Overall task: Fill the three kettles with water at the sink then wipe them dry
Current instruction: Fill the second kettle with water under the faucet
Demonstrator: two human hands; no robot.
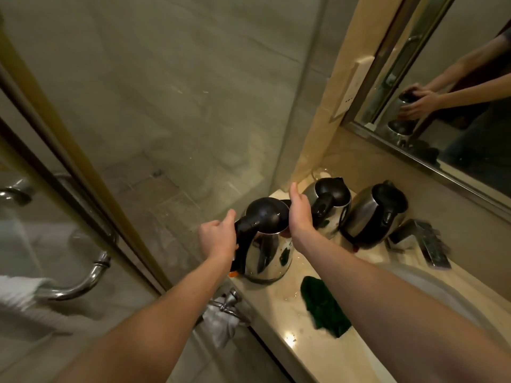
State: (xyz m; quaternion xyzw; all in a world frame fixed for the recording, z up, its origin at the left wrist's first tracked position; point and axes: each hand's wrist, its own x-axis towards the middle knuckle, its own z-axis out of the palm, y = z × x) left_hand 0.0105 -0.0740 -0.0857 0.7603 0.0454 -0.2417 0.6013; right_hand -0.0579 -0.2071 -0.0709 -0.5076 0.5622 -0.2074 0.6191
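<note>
While outstretched, left hand (218, 239) around kettle (265, 255) handle.

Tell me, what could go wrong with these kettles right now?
The nearest kettle stands close to the edge of the marble counter, which looks wet, so it might slide off while the left hand grips its handle. The right hand at its lid is near the middle kettle and could bump it.
</note>
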